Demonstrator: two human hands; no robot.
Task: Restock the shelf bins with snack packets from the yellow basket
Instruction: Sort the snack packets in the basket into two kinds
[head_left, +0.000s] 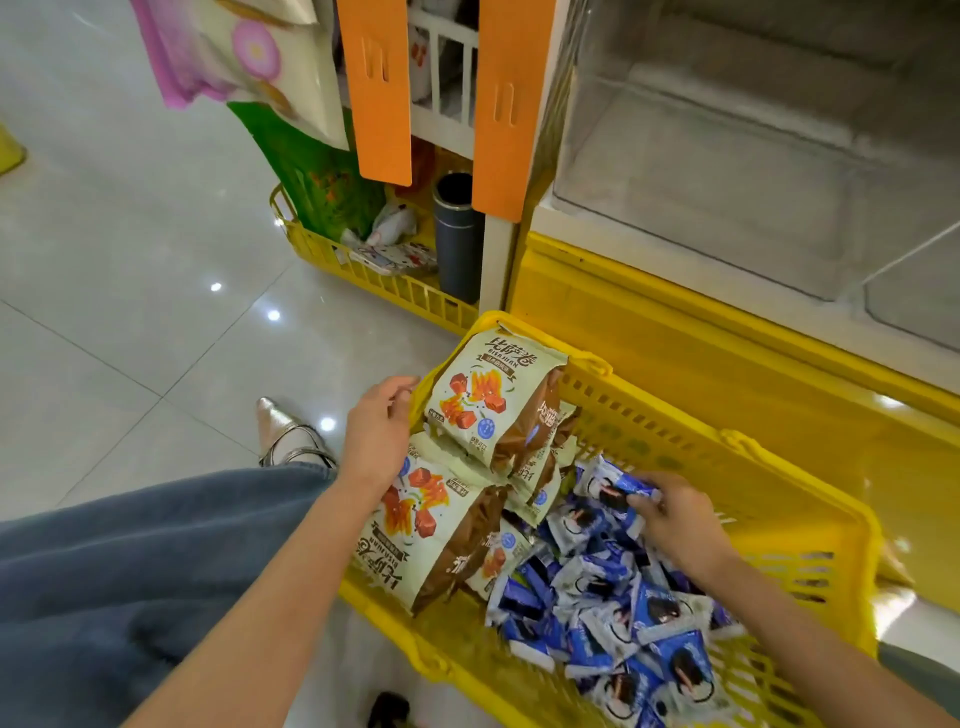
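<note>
Packets (597, 587), small and blue-white, are heaped in the right half of the yellow basket (675, 415), which is set on the floor (130, 312) below a clear bin (727, 182). Large beige bags (483, 400) are stacked in its left half. One top packet (618, 486) is pinched by the right hand (680, 519). The left hand (379, 431) is held with fingers curled at the upper bag's edge; whether it grips cannot be told.

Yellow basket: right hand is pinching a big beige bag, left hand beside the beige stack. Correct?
Not quite. The head view shows the right hand pinching a small blue-and-white packet in the yellow basket; the left hand is beside the beige bags.
</note>
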